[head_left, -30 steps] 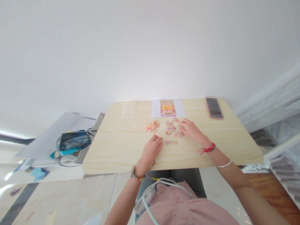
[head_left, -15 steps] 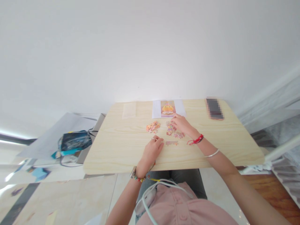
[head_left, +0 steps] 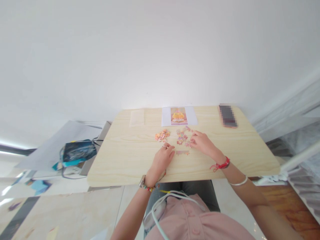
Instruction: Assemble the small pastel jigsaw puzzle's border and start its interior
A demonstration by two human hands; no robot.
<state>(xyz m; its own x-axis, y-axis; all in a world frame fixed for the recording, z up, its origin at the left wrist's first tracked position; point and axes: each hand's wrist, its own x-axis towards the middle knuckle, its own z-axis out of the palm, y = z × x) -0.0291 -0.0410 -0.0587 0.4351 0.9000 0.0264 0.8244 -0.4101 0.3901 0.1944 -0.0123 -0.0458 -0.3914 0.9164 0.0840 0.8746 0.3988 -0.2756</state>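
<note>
My left hand [head_left: 163, 158] rests on the table with loosely bent fingers, thumb apart, and nothing visible in it. Just right of its fingertips lies a short joined strip of jigsaw puzzle pieces [head_left: 182, 152]. Ahead of that hand sits a heap of orange and yellow puzzle pieces [head_left: 162, 135]. My right hand [head_left: 201, 142] is at the right side of a spread of pink and purple puzzle pieces [head_left: 181, 136]. Its fingers are bent and apart, touching pieces at that edge; the fingertips partly hide them. I see no piece lifted.
Behind the pieces lies a white sheet with a printed yellow figure [head_left: 179, 116]. A pale translucent packet [head_left: 137, 117] is at the back left, a phone [head_left: 228, 116] at the back right. The wooden table [head_left: 120, 150] meets a white wall. A dark bag [head_left: 79, 151] sits left of it.
My right hand has moved right and toward me, from the back of the pink and purple pieces to their right side, uncovering several. My left hand stays nearly still.
</note>
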